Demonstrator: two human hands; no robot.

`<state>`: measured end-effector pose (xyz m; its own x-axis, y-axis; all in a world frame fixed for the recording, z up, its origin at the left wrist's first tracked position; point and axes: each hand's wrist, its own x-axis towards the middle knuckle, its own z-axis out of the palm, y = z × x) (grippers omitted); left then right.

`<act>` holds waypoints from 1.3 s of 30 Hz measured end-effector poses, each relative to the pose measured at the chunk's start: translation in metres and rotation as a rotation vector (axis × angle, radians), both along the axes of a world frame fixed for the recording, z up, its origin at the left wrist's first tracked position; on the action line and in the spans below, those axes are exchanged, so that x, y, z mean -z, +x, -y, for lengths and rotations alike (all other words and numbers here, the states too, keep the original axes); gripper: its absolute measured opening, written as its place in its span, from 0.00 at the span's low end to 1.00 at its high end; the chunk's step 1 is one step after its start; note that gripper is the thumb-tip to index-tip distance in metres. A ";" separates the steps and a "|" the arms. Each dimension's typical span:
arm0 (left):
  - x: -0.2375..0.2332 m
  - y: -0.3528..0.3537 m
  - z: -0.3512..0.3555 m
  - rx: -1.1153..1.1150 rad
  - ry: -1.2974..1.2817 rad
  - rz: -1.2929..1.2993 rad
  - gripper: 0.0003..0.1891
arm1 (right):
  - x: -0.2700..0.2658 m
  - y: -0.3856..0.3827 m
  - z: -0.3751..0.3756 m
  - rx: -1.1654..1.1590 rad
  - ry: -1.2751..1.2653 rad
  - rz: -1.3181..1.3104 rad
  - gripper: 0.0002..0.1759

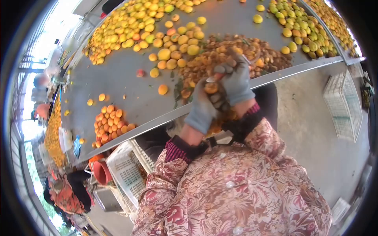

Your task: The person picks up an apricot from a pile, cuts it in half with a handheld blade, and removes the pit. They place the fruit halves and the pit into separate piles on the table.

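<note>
Left grip [202,109] and right grip [237,82] clasp one fruit [211,87].

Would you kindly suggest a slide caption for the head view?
Gloved left hand and right hand clasp small orange fruit over a grey table spread with yellow fruit.

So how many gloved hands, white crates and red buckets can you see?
Gloved hands: 2, the left hand and the right hand
White crates: 2, one under the table edge, one on the floor
Red bucket: 1
Total: 5
</note>
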<state>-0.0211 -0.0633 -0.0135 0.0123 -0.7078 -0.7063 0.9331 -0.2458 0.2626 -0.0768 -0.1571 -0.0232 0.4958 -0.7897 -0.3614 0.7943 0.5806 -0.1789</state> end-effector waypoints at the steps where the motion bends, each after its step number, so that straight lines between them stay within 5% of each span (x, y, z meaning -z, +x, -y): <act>1: 0.006 0.003 0.000 -0.031 -0.067 -0.017 0.24 | 0.005 0.002 0.004 0.001 0.006 0.076 0.07; 6: -0.003 0.010 0.003 -0.037 -0.073 -0.003 0.26 | -0.004 0.007 0.009 0.067 -0.103 -0.015 0.08; 8: -0.007 0.017 0.000 0.044 0.074 0.290 0.29 | -0.018 -0.002 0.007 0.131 -0.198 -0.165 0.09; 10: 0.004 0.032 -0.003 0.030 0.080 0.426 0.29 | -0.030 -0.022 0.002 -0.047 -0.640 -0.482 0.13; 11: 0.003 0.038 -0.002 0.017 0.077 0.565 0.29 | -0.033 -0.023 -0.003 -0.042 -0.639 -0.481 0.13; 13: 0.004 0.041 -0.004 -0.010 0.009 0.589 0.28 | -0.039 -0.021 -0.014 -0.512 -0.647 -0.677 0.15; 15: 0.002 0.037 -0.005 -0.040 -0.059 0.609 0.28 | -0.021 -0.016 -0.033 -0.555 -0.700 -0.682 0.14; 17: 0.001 0.028 -0.007 -0.168 -0.142 0.528 0.24 | -0.005 -0.011 -0.047 -0.404 -1.066 -1.031 0.14; 18: 0.003 0.024 -0.012 -0.173 -0.139 0.530 0.24 | 0.008 -0.007 -0.046 -0.399 -1.001 -1.029 0.14; 20: 0.006 0.016 -0.027 0.047 -0.251 1.992 0.22 | 0.022 -0.006 -0.040 -0.347 -1.024 -1.113 0.14; 21: 0.006 0.014 -0.036 0.043 -0.245 1.993 0.22 | 0.023 -0.006 -0.040 -0.288 -1.045 -1.203 0.14; 23: 0.003 0.012 -0.048 0.079 -0.222 1.306 0.20 | 0.016 -0.008 -0.038 -0.287 -1.047 -1.302 0.14; 24: 0.015 0.021 -0.053 0.463 -0.057 1.403 0.16 | 0.012 -0.009 -0.036 -0.273 -0.907 -1.092 0.14; 25: 0.027 0.023 -0.062 0.466 -0.053 1.406 0.16 | 0.011 -0.010 -0.034 -0.256 -0.761 -0.882 0.14; 27: 0.018 0.016 -0.080 0.526 -0.450 2.089 0.12 | 0.009 -0.017 -0.028 -0.269 -0.705 -0.837 0.15; 30: 0.007 0.043 -0.083 0.239 -0.198 2.118 0.14 | 0.005 -0.017 -0.023 -0.266 -0.467 -0.705 0.11; 34: 0.021 0.119 -0.066 0.541 0.657 2.263 0.21 | 0.004 -0.026 -0.021 -0.305 -0.471 -0.729 0.10; 38: 0.057 0.157 -0.064 0.651 0.514 2.194 0.22 | 0.013 -0.026 -0.023 -0.269 -0.555 -0.715 0.10; 39: 0.055 0.158 -0.066 0.481 0.251 1.962 0.23 | 0.013 -0.027 -0.024 -0.223 -0.570 -0.675 0.11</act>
<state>0.1371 0.0025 -0.0680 0.6055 -0.7947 -0.0420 -0.6444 -0.5206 0.5600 -0.1034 -0.1333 -0.0367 0.4835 -0.8486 -0.2147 0.2964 0.3895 -0.8721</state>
